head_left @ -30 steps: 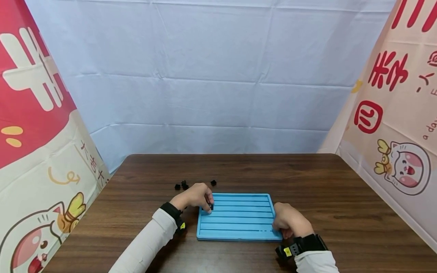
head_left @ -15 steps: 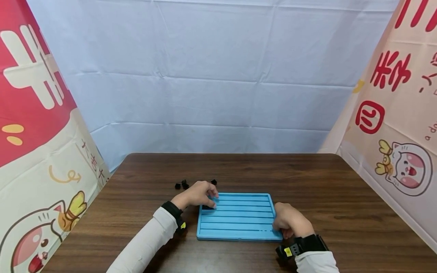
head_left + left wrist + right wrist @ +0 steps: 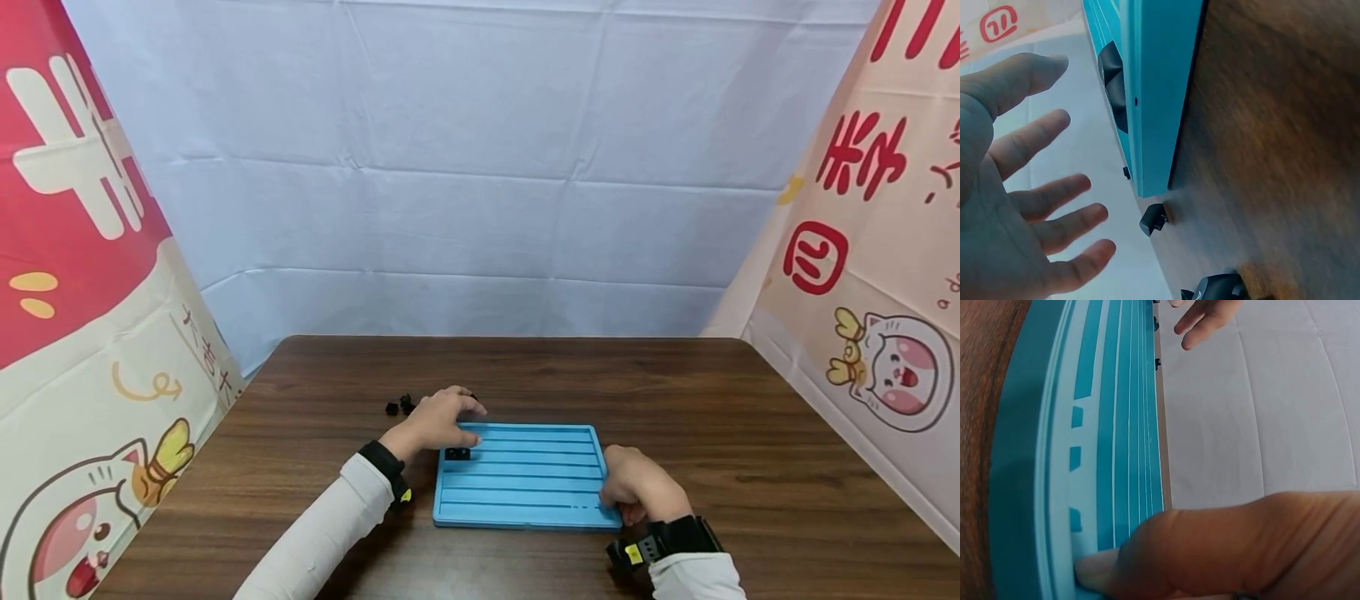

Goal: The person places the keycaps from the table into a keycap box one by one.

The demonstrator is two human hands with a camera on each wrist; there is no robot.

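Observation:
My left hand (image 3: 441, 419) hovers over the upper left corner of a blue ridged tray (image 3: 525, 471), fingers spread and nothing held. Below its thumb, two black keycaps (image 3: 457, 454) sit side by side in one of the tray's upper rows, against the left end. In the left wrist view the palm and parted fingers stand apart from the tray. My right hand (image 3: 641, 486) grips the tray's right edge near the front corner. Its thumb (image 3: 1100, 569) presses inside the rim; the other fingers are mostly hidden.
Several loose black keycaps (image 3: 392, 409) lie on the brown wooden table (image 3: 675, 400) behind and left of the tray. One lone keycap (image 3: 1154, 219) lies just beyond the tray's corner. A pale cloth (image 3: 465, 208) hangs behind the table, with printed banners at both sides.
My left hand let go of a keycap in the tray's upper left row, then opened and moved away toward the back. The right hand and the tray have stayed put.

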